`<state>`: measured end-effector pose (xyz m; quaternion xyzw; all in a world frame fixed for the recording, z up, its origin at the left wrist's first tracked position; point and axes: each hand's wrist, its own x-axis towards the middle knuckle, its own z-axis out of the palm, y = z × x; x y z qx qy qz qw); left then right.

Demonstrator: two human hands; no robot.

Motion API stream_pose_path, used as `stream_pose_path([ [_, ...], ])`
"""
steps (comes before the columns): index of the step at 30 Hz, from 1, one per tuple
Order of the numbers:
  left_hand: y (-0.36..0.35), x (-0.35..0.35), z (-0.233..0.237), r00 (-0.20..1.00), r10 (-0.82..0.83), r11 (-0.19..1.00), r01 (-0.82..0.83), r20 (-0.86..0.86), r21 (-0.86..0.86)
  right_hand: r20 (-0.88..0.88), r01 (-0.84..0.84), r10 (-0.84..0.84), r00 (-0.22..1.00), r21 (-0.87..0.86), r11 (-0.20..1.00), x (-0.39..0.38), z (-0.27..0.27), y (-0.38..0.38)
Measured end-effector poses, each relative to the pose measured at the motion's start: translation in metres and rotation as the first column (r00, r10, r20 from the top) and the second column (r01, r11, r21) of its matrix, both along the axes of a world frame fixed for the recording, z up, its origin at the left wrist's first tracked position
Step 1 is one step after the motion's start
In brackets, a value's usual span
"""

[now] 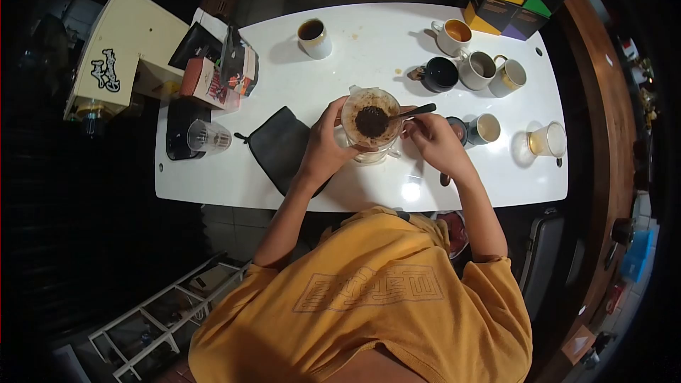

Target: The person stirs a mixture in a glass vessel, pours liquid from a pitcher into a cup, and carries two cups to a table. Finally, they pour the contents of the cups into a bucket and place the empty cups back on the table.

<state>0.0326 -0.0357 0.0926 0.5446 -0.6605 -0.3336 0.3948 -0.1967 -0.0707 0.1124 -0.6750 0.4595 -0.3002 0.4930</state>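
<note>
A coffee dripper [350, 126] with a stained filter sits in front of me, over a clear glass server [370, 157]. Dark wet coffee grounds [372, 121] lie in the filter. My left hand [325, 146] wraps round the dripper's left side. At its right rim, the bent fingers of my right hand [438, 143] close on a dark-handled spoon [421, 110]. The spoon's tip reaches into the filter beside the grounds. Part of the server is hidden by the dripper and my hands.
Left of the dripper lies a black pouch [282, 149], near a clear glass [209, 136] on a black scale. A cup of dark coffee [314, 38] stands farther back. Several mugs [477, 71] and a glass [546, 140] stand right; a cream grinder [117, 50] stands left.
</note>
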Motion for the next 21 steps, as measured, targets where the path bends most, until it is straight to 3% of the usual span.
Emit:
stream_pose_path([
  [11,0.031,0.011,-0.021,0.993,0.046,0.998,-0.041,-0.112,0.045,-0.053,-0.107,0.106,0.993,-0.008,0.994,0.013,-0.023,0.011],
  [15,0.029,0.012,-0.032,0.995,0.046,0.998,-0.05,-0.086,-0.046,-0.056,-0.091,0.091,0.994,0.004,0.996,0.016,-0.011,0.016],
  [21,0.029,0.01,-0.025,0.995,0.032,0.999,-0.029,-0.092,0.035,-0.031,-0.062,0.063,0.998,0.041,0.997,0.015,-0.016,0.017],
])
